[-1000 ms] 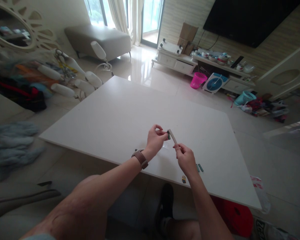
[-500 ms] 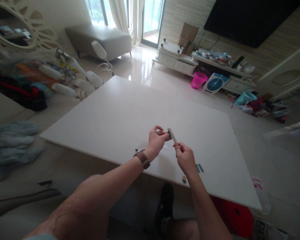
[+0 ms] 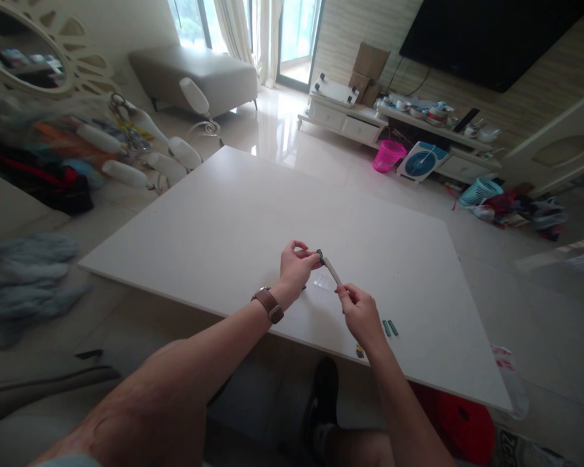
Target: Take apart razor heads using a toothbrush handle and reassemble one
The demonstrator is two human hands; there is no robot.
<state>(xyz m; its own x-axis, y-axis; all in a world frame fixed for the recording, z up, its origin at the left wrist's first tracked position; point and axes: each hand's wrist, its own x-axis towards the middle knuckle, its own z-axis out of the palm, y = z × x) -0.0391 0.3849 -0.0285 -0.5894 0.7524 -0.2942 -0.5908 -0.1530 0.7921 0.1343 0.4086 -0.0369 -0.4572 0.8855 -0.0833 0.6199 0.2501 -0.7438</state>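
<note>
Over the white table [image 3: 253, 214], my left hand [image 3: 296, 269] pinches a small green strip [image 3: 320, 255] that looks like a circuit board. My right hand [image 3: 359, 311] is closed round the lower end of a slim, flat beige stick [image 3: 331, 272]. The stick's upper tip touches or nearly touches the green strip; I cannot tell which. Below them lies a clear plastic piece [image 3: 322, 282]. Two similar dark green strips [image 3: 390, 327] lie side by side to the right of my right wrist. A small yellow and blue figure [image 3: 359, 351] sits at the near table edge.
A small dark object [image 3: 304, 287] lies mostly hidden behind my left wrist. White lamp shades [image 3: 183, 154] stand past the table's left edge. Beyond the far side are a pink basket [image 3: 388, 156] and a blue-white box fan [image 3: 421, 162]. A red round object [image 3: 464, 421] is below the table's near edge.
My left hand has moved slightly left and up with the green strip. The stick has tilted, its tip now lower beside the strip. More of the clear plastic piece shows.
</note>
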